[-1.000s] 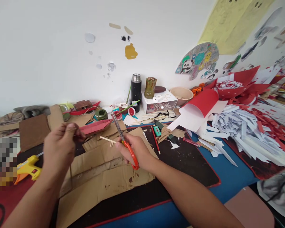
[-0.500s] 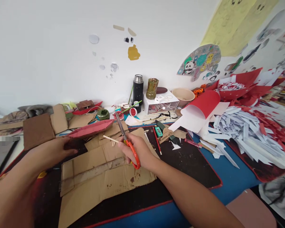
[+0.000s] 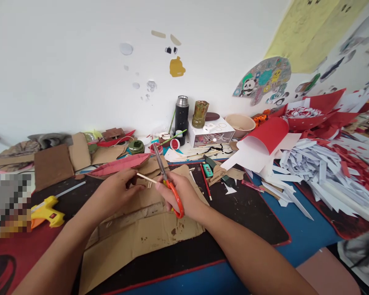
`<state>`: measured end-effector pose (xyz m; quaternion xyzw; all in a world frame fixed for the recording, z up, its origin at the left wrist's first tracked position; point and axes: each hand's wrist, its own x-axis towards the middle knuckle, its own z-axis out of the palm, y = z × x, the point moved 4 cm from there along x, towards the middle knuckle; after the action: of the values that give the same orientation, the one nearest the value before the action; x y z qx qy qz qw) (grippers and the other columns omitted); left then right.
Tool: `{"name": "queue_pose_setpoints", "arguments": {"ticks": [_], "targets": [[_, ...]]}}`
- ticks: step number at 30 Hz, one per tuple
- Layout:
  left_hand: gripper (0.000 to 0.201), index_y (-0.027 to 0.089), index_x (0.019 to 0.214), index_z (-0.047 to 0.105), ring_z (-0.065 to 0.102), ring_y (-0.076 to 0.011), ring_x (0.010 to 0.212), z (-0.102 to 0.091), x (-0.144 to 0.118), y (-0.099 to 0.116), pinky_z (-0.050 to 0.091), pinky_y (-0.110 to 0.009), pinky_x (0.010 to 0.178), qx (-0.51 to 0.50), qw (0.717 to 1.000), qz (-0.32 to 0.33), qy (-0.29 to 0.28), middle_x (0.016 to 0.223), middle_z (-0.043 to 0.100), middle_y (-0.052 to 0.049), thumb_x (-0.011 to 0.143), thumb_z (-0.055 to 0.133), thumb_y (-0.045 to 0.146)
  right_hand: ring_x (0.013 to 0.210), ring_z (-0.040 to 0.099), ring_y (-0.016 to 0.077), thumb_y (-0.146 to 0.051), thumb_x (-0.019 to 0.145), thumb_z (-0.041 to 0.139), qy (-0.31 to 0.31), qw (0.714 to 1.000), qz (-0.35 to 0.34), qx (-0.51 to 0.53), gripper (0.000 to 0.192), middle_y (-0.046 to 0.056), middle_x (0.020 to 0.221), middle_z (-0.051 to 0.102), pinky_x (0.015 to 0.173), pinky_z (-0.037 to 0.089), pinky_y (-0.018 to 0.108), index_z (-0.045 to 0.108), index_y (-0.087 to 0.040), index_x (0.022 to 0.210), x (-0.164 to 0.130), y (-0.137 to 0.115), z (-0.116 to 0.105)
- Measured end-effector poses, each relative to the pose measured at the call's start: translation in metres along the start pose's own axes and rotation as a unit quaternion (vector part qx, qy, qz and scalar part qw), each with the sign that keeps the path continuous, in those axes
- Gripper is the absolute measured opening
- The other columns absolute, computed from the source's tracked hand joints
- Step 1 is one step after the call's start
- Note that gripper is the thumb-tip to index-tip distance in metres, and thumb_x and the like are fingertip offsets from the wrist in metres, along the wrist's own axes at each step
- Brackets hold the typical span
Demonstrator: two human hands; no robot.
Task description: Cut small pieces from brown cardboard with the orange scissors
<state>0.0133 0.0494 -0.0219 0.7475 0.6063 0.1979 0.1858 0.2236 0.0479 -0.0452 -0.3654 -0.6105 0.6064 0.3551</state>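
Observation:
My right hand [image 3: 183, 192] is closed round orange-handled scissors [image 3: 162, 164], their blades pointing up and away. A thin pale wooden stick [image 3: 146, 178] juts left from between its thumb and fingers. My left hand [image 3: 118, 190] is at the stick's far end, thumb and fingers curved and apart; whether they touch the stick is hard to see. Below both hands lies a flattened piece of brown cardboard [image 3: 135, 239] with a strip of tape and dark stains. A few short stick pieces [image 3: 149, 185] rest on it. Behind my left hand sits a pink boat-shaped piece [image 3: 119, 165].
A yellow glue gun [image 3: 51, 212] lies at left. Paint pots [image 3: 135, 146], a black thermos [image 3: 181, 116] and a white box [image 3: 212, 133] stand along the wall. A red pencil [image 3: 206, 182] lies right of the cardboard; white paper strips [image 3: 307, 164] are heaped farther right.
My left hand has moved right and in toward the stick's end, uncovering the glue gun. My right hand still holds the scissors and stick in nearly the same place.

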Motion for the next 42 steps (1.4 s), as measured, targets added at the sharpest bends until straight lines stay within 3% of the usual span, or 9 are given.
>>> {"name": "queue_pose_setpoints", "arguments": {"ticks": [5, 13, 18, 22, 24, 28, 32, 36, 42], "targets": [[0.022, 0.026, 0.096, 0.073, 0.073, -0.0307, 0.092, 0.017, 0.002, -0.003, 0.054, -0.039, 0.083, 0.007, 1.000, 0.018, -0.004, 0.102, 0.079, -0.008, 0.089, 0.063, 0.043, 0.039, 0.055, 0.0101, -0.040, 0.097, 0.078, -0.005, 1.000, -0.003, 0.005, 0.023, -0.010, 0.063, 0.055, 0.035, 0.042, 0.018, 0.064, -0.023, 0.105, 0.001, 0.005, 0.001], [0.026, 0.026, 0.097, 0.075, 0.076, -0.0351, 0.097, 0.025, 0.004, -0.002, 0.056, -0.044, 0.087, 0.010, 1.000, 0.014, -0.025, 0.108, 0.082, -0.011, 0.089, 0.059, 0.045, 0.040, 0.056, 0.0102, -0.038, 0.098, 0.077, -0.012, 1.000, 0.019, 0.004, 0.023, -0.010, 0.065, 0.055, 0.037, 0.042, 0.019, 0.062, -0.023, 0.106, -0.001, 0.002, 0.002], [0.034, 0.027, 0.098, 0.076, 0.078, -0.0345, 0.093, 0.006, 0.005, -0.012, 0.060, -0.043, 0.083, -0.073, 0.996, -0.033, 0.027, 0.102, 0.085, -0.009, 0.084, 0.064, 0.056, 0.041, 0.055, 0.0092, -0.036, 0.100, 0.072, -0.017, 1.000, 0.013, 0.007, 0.018, -0.009, 0.068, 0.057, 0.039, 0.044, 0.019, 0.060, -0.023, 0.104, -0.001, 0.002, 0.002], [0.047, 0.025, 0.106, 0.076, 0.077, -0.0291, 0.078, -0.021, 0.002, -0.015, 0.062, -0.039, 0.071, -0.194, 0.971, -0.095, 0.103, 0.092, 0.084, -0.007, 0.080, 0.073, 0.064, 0.042, 0.054, 0.0097, -0.037, 0.100, 0.072, -0.043, 0.999, 0.010, -0.011, 0.018, -0.009, 0.065, 0.056, 0.040, 0.045, 0.020, 0.061, -0.023, 0.101, -0.002, 0.003, 0.003], [0.048, 0.026, 0.106, 0.078, 0.077, -0.0284, 0.081, -0.028, -0.001, -0.011, 0.063, -0.039, 0.077, -0.231, 0.961, -0.093, 0.121, 0.092, 0.085, -0.006, 0.079, 0.078, 0.066, 0.043, 0.054, 0.0099, -0.038, 0.099, 0.075, -0.060, 0.998, 0.015, -0.031, 0.020, -0.009, 0.063, 0.056, 0.042, 0.045, 0.020, 0.062, -0.023, 0.099, -0.004, 0.003, 0.004], [0.043, 0.027, 0.098, 0.083, 0.079, -0.0316, 0.098, -0.021, -0.005, 0.003, 0.063, -0.044, 0.094, -0.231, 0.969, -0.043, 0.079, 0.102, 0.086, -0.007, 0.082, 0.081, 0.067, 0.044, 0.055, 0.0107, -0.039, 0.098, 0.076, -0.061, 0.997, 0.022, -0.042, 0.021, -0.008, 0.060, 0.056, 0.043, 0.046, 0.020, 0.063, -0.023, 0.098, -0.004, 0.001, 0.004], [0.035, 0.028, 0.099, 0.086, 0.079, -0.0302, 0.099, -0.007, -0.006, 0.014, 0.062, -0.043, 0.095, -0.237, 0.971, 0.008, 0.005, 0.104, 0.087, -0.007, 0.090, 0.076, 0.059, 0.043, 0.054, 0.0107, -0.037, 0.099, 0.074, -0.052, 0.998, 0.026, -0.035, 0.018, -0.009, 0.060, 0.055, 0.042, 0.046, 0.020, 0.063, -0.023, 0.101, -0.002, 0.001, 0.003], [0.030, 0.027, 0.102, 0.086, 0.078, -0.0264, 0.092, -0.001, -0.007, 0.022, 0.063, -0.038, 0.086, -0.262, 0.965, 0.009, -0.030, 0.102, 0.086, -0.006, 0.092, 0.073, 0.052, 0.042, 0.054, 0.0103, -0.038, 0.101, 0.074, -0.039, 0.999, 0.024, -0.021, 0.020, -0.009, 0.061, 0.056, 0.040, 0.044, 0.020, 0.064, -0.023, 0.107, -0.001, 0.005, 0.001], [0.031, 0.021, 0.102, 0.082, 0.066, -0.0175, 0.063, 0.003, -0.005, 0.029, 0.058, -0.031, 0.065, -0.305, 0.952, -0.007, -0.022, 0.072, 0.074, -0.001, 0.092, 0.074, 0.050, 0.041, 0.056, 0.0113, -0.047, 0.099, 0.076, -0.010, 1.000, 0.014, 0.002, 0.033, -0.009, 0.060, 0.056, 0.037, 0.040, 0.020, 0.065, -0.021, 0.115, 0.004, 0.008, -0.003]]}}
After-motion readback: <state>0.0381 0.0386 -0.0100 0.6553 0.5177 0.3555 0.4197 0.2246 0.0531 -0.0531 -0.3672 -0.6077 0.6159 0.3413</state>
